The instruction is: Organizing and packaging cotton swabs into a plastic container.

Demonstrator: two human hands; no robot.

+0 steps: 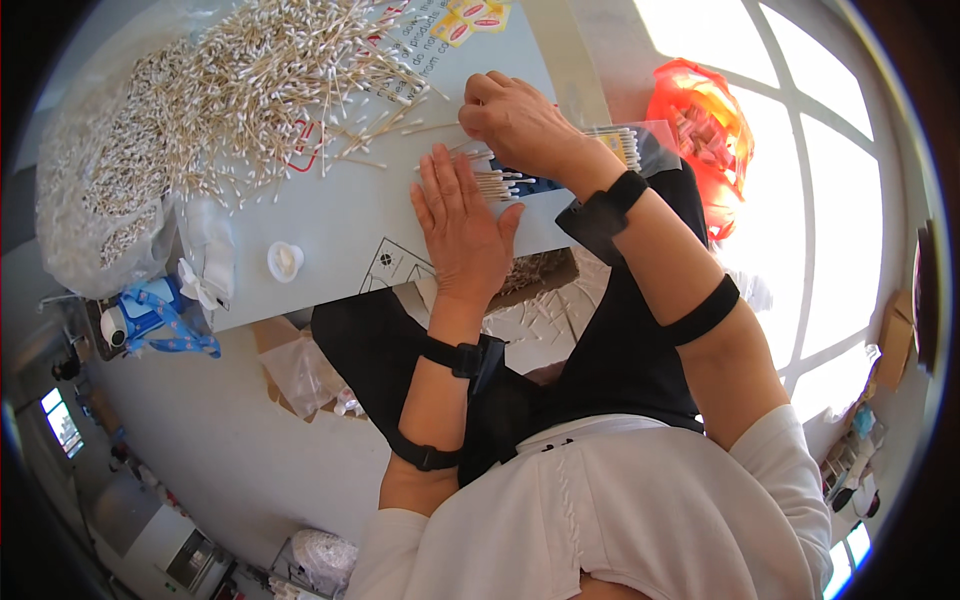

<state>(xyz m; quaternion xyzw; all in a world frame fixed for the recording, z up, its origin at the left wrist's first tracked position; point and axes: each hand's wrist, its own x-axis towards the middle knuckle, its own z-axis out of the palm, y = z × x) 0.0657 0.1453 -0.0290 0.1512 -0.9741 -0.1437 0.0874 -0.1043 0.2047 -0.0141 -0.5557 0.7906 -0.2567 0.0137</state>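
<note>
My left hand [462,235] lies flat on the pale table, fingers stretched out and thumb apart. Against its thumb side is a small row of cotton swabs [495,186], partly over a dark blue patch. Just beyond it, my right hand [520,125] is bent at the wrist with its fingers curled together. Whatever they pinch is hidden; a loose swab [428,129] points toward them. Beneath the right wrist sits a bundle of swabs with a yellow label [626,148], in clear wrapping. A large heap of swabs [270,80] spreads over the far left.
A clear bag [70,215] edges the heap. A small white cup [285,262] stands near the table's front. Yellow labels [470,20] lie at the back. A red plastic bag [735,120] is at the right. Below the table edge is a cardboard box [545,280] with swabs.
</note>
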